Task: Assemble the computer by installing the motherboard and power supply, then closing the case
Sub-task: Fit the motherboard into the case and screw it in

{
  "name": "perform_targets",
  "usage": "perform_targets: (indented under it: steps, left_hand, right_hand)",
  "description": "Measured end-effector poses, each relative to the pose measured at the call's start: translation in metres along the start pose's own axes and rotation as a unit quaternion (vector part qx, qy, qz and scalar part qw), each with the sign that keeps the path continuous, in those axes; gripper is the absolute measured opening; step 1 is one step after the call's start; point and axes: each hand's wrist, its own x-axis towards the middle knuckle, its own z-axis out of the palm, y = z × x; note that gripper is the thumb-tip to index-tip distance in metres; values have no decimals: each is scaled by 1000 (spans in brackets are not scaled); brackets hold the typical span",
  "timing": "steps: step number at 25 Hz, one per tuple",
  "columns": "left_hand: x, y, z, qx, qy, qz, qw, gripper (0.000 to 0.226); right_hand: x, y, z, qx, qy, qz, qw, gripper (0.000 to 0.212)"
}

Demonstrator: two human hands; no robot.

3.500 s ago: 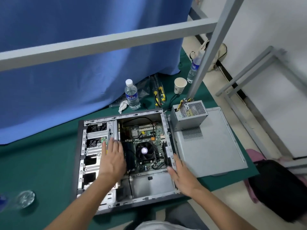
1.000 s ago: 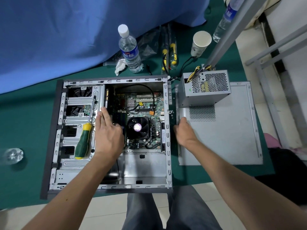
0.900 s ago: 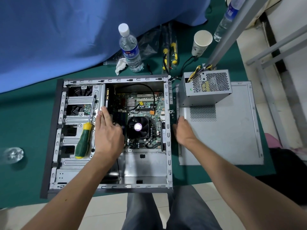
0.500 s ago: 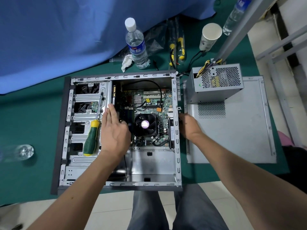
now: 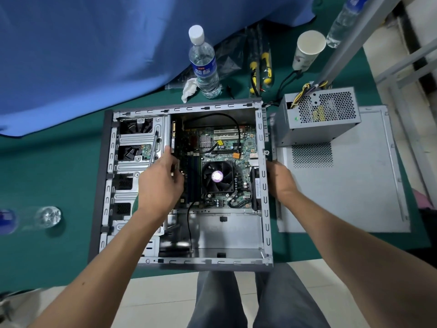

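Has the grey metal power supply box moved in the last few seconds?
No. The grey metal power supply box still sits at the far end of the flat grey side panel, just behind its vent holes.

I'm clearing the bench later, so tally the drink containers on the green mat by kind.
Upright plastic bottles: 2, one by the case, one behind the frame post
Bottle lying on its side: 1, at the left edge
Paper cups: 1
Total: 4
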Motion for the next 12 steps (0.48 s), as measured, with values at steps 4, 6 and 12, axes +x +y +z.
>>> perform_targets:
  steps: [4, 6, 12]
  left_hand:
    - [2, -5, -1, -23, -3, -19, 1000, 22]
    - [2, -9, -2, -31, -12, -14, 999, 22]
    - [5, -15, -13, -61, -129, -28, 989, 40]
  right_hand:
    - [-10, -6, -5, 45, 26, 62, 997, 20]
    - [-26, -7, -13, 112, 80, 116, 984, 9]
    - [-75, -48, -56, 419, 135, 163, 883, 19]
